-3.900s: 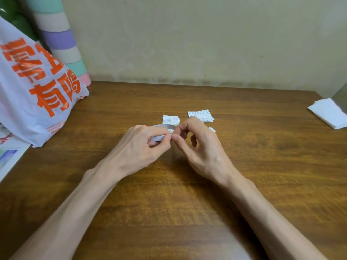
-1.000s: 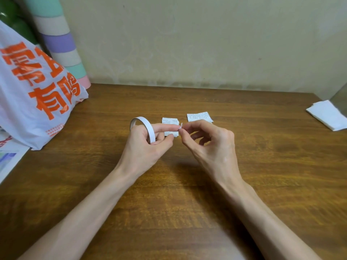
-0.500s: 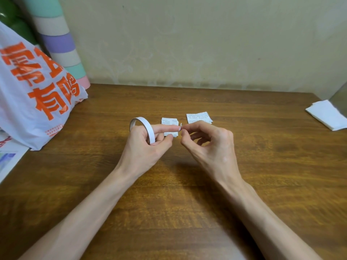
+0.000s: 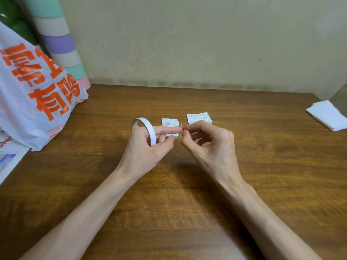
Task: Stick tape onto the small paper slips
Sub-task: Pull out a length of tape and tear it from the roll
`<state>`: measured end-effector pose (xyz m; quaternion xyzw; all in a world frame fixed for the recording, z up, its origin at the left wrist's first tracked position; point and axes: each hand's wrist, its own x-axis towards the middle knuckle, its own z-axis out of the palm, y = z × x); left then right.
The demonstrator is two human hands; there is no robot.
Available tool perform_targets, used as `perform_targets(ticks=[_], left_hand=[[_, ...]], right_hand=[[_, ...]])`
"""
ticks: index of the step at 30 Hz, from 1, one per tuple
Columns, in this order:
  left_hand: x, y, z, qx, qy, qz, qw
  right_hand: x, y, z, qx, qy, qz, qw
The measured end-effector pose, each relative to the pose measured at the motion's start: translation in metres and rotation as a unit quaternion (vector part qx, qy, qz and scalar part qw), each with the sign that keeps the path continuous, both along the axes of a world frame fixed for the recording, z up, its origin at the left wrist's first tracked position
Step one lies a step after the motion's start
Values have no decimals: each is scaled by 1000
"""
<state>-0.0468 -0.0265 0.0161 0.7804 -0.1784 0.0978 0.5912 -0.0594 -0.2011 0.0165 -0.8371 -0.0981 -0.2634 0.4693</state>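
Note:
A thin white tape roll [image 4: 145, 128] hangs around the index finger of my left hand [image 4: 148, 147], whose index finger points straight to the right. My right hand [image 4: 208, 145] pinches a tiny white tape end [image 4: 181, 125] at that fingertip between thumb and index finger. Two small printed paper slips lie on the wooden table just beyond my hands: one slip [image 4: 170, 122] partly hidden behind my left index finger, the other slip [image 4: 199, 117] to its right.
A white plastic bag [image 4: 35, 94] with orange lettering fills the left side. A striped pastel cylinder [image 4: 62, 44] stands behind the bag against the wall. Folded white paper [image 4: 327, 114] lies at the table's far right edge. Printed paper [image 4: 7, 162] pokes out under the bag.
The tape roll went from being held between both hands to hanging on my left index finger. Over the last second the hands have barely moved.

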Motion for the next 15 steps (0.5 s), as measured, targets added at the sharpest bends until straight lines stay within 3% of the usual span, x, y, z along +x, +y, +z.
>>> perform_targets(ticks=[15], left_hand=[[0,0,2,-5,-8,-6,1000]], right_hand=[[0,-1,1,30,10,27,999]])
